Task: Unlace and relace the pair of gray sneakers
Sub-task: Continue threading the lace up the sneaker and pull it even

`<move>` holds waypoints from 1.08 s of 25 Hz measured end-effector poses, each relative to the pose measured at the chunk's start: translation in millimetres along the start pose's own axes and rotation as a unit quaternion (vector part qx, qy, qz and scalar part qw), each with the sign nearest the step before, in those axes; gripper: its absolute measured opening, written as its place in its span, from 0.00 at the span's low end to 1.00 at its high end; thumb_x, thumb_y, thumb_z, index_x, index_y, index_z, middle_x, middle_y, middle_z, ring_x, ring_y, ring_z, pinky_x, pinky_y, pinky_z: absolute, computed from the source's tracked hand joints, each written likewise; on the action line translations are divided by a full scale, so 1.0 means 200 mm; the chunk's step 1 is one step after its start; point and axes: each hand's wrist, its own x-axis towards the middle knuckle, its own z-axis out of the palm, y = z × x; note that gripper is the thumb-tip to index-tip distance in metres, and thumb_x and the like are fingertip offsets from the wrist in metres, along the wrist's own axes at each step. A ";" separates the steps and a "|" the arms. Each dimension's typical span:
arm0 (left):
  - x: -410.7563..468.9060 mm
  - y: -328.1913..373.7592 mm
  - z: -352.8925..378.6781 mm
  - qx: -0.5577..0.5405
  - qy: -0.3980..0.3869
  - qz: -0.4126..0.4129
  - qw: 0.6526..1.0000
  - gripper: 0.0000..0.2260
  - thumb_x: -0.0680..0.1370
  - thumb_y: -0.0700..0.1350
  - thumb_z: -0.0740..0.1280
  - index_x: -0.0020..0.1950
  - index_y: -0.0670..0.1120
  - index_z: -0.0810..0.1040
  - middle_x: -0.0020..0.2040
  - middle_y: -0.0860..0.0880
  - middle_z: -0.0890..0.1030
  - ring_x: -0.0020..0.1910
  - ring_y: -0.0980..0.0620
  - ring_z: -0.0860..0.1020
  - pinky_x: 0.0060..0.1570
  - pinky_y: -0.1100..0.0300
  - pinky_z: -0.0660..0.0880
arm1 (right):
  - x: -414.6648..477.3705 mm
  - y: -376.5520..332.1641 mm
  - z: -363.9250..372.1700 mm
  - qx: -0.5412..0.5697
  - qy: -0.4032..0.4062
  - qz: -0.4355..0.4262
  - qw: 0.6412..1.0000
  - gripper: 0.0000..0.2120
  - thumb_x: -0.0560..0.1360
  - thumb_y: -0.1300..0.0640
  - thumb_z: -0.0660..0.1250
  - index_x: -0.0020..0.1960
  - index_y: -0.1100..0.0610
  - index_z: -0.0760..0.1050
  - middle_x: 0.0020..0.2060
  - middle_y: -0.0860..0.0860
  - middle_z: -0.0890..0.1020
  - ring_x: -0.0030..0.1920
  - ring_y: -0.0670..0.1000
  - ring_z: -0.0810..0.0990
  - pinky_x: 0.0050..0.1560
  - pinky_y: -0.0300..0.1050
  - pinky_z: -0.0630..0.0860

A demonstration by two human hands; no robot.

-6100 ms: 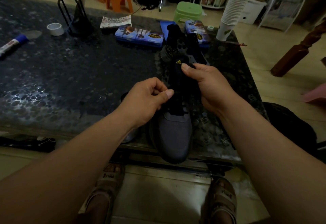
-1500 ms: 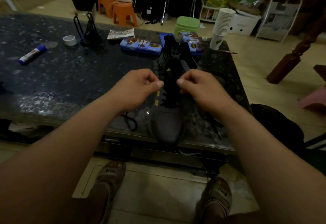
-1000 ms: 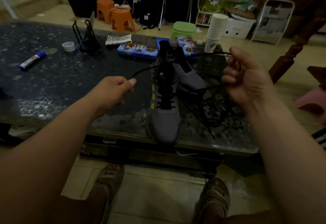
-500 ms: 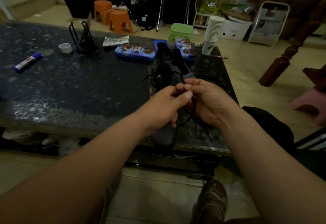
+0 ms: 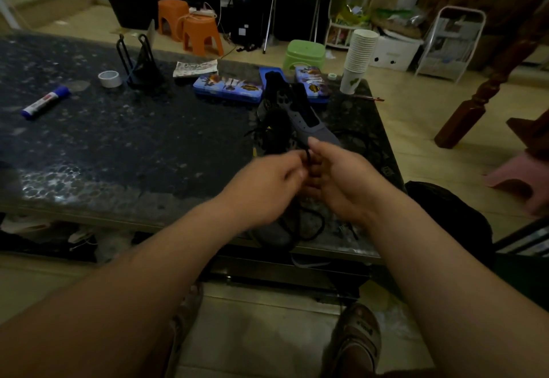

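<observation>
Two gray sneakers stand on the dark stone table (image 5: 118, 151). The near sneaker (image 5: 277, 235) points its toe at the table's front edge and is mostly hidden behind my hands. The far sneaker (image 5: 309, 122) lies behind it, angled right. My left hand (image 5: 267, 190) and my right hand (image 5: 338, 178) meet above the near sneaker, and both pinch its black lace (image 5: 307, 157) between thumb and fingers. A loop of the lace (image 5: 315, 226) hangs below my hands beside the toe.
Blue tins (image 5: 228, 89), a stack of paper cups (image 5: 359, 56), a tape roll (image 5: 110, 78), a marker (image 5: 44, 102) and a black wire stand (image 5: 139, 62) sit on the table. Plastic stools stand behind it. My sandalled feet are under the table edge.
A second ago my hands were wide apart, pulling the lace ends out. They have since come together over the near sneaker, and both now pinch the lace there.
</observation>
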 end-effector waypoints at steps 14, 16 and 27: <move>0.17 -0.26 -0.18 0.025 0.052 -0.065 0.996 0.12 0.83 0.55 0.66 0.62 0.51 0.78 0.55 0.50 0.77 0.55 0.51 0.77 0.54 0.55 0.73 | 0.17 0.01 -0.18 -0.276 0.098 -0.182 0.938 0.08 0.84 0.57 0.66 0.54 0.54 0.84 0.41 0.49 0.85 0.28 0.37 0.74 0.31 0.29 0.69; 0.28 -0.31 -0.18 0.078 0.048 -0.071 0.993 0.23 0.83 0.56 0.65 0.75 0.48 0.72 0.66 0.46 0.73 0.67 0.45 0.72 0.67 0.49 0.71 | 0.19 0.04 -0.15 -0.295 0.090 -0.195 0.931 0.06 0.82 0.58 0.69 0.54 0.55 0.85 0.41 0.50 0.87 0.34 0.36 0.80 0.35 0.28 0.72; 0.47 -0.28 -0.27 0.091 -0.052 -0.031 0.994 0.10 0.81 0.58 0.68 0.55 0.53 0.77 0.56 0.49 0.74 0.59 0.43 0.73 0.63 0.41 0.72 | 0.26 0.11 -0.16 -0.259 0.051 -0.143 0.954 0.05 0.82 0.58 0.69 0.49 0.58 0.82 0.45 0.54 0.87 0.45 0.48 0.85 0.45 0.42 0.81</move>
